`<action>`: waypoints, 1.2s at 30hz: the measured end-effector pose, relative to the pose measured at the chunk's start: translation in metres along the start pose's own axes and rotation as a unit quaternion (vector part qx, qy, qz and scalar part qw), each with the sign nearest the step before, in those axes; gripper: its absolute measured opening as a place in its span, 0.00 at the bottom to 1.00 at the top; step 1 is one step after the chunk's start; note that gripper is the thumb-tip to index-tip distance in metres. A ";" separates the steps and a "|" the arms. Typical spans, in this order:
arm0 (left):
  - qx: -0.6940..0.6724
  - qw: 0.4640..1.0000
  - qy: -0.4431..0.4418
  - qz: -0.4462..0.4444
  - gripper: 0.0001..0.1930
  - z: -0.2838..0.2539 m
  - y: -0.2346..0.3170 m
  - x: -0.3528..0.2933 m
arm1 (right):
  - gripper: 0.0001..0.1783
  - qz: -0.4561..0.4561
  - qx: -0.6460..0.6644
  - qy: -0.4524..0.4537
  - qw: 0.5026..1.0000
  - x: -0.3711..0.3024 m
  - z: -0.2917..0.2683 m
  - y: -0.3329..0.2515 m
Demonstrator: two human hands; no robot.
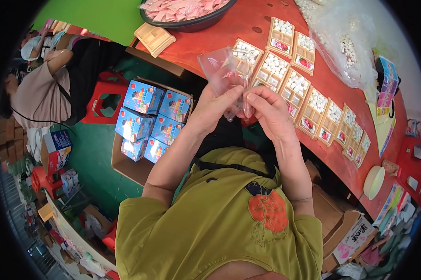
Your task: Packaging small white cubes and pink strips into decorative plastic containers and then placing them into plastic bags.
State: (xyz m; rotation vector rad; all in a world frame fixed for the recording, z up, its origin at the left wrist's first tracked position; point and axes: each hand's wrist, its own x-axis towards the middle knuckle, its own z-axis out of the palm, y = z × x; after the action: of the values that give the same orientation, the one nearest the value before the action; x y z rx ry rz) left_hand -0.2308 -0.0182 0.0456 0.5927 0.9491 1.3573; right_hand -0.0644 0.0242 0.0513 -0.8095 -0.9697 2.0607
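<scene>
A clear plastic bag (216,64) is held up in front of me, over the table's near edge. My left hand (214,106) is closed on the bag, its thumb laid along the plastic. My right hand (272,108) pinches the bag's right side between thumb and fingers. Just beyond the hands, several small wooden trays (262,77) run in a slanting row along the red table (210,45). White cubes (276,63) fill one part of each tray, and little cards with red pictures lie in another. My hands and the bag cover part of the nearest trays.
A dark basin (188,28) of pink packets stands at the far edge, beside stacked wooden trays (155,40). A big clear sack (345,46) of white pieces lies at right. Left of me are a carton (122,163) of blue boxes, a red stool (97,103) and a seated person (45,95).
</scene>
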 end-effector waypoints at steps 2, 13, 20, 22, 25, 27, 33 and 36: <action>-0.034 0.998 -0.047 -0.033 0.23 -0.005 -0.002 -0.002 | 0.08 0.041 -0.004 -0.028 0.999 -0.003 0.002 -0.002; -0.054 0.986 -0.152 -0.037 0.25 -0.002 -0.011 -0.007 | 0.04 0.053 -0.058 -0.089 0.993 -0.010 0.006 -0.006; -0.065 0.986 -0.129 -0.081 0.26 -0.001 -0.016 -0.010 | 0.06 0.032 -0.075 -0.065 0.995 -0.017 0.006 -0.004; -0.052 0.985 -0.141 -0.086 0.26 0.000 -0.013 -0.011 | 0.06 0.029 -0.060 -0.062 0.996 -0.017 0.003 -0.001; -0.060 0.981 -0.158 -0.091 0.25 0.001 -0.016 -0.011 | 0.07 0.036 -0.042 -0.063 0.996 -0.018 -0.003 0.003; -0.055 0.985 -0.144 -0.084 0.25 0.005 -0.017 -0.012 | 0.08 0.045 -0.040 -0.064 0.996 -0.018 -0.004 0.003; -0.070 0.991 -0.073 -0.086 0.20 0.003 -0.019 -0.013 | 0.10 0.043 -0.038 -0.040 0.998 -0.017 0.001 0.004; -0.057 0.996 -0.018 -0.073 0.18 -0.004 -0.013 -0.011 | 0.10 0.037 -0.067 -0.009 0.997 -0.011 -0.003 0.002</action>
State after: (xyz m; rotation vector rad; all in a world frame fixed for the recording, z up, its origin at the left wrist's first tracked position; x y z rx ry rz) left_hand -0.2265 -0.0321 0.0353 0.4521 0.8630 1.2563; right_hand -0.0561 0.0153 0.0503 -0.9108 -1.1133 2.0845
